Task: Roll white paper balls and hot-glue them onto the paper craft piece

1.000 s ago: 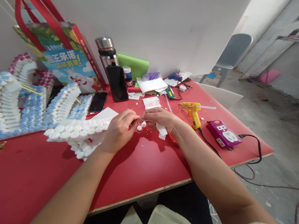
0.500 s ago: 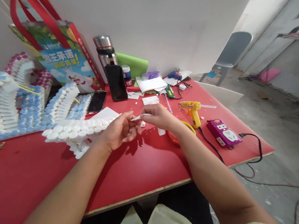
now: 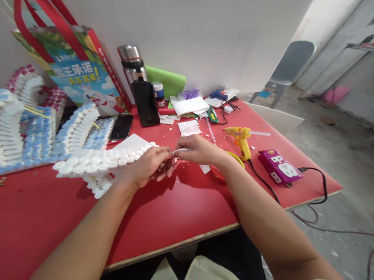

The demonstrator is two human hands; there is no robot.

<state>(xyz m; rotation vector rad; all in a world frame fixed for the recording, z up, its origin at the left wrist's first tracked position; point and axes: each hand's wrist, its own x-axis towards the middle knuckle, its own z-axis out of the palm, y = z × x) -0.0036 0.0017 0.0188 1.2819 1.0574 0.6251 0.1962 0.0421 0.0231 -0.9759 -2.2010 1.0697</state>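
The left hand [image 3: 149, 165] and right hand [image 3: 195, 151] are each pinching, fingertips closed, 1 end of a thin white strip [image 3: 180, 150] just above the red table [image 3: 185, 208], beside the cap-studded white model [image 3: 98, 163]; it is looking light, bendy and easily creased, so a gentle grip near the ends is seeming best.

The red table [image 3: 169, 215] carries a white bottle-cap model [image 3: 98, 164] near its middle left and a larger blue-capped one [image 3: 14, 132] further left. Along the far edge stand a printed shopping bag [image 3: 79, 75], a steel flask [image 3: 133, 63] and a propped black phone [image 3: 146, 103]. A second phone [image 3: 122, 127] lies flat beside them. To the right lie a stack of white sheets [image 3: 189, 106], a yellow glue gun [image 3: 241, 139] and a purple power strip [image 3: 279, 165].
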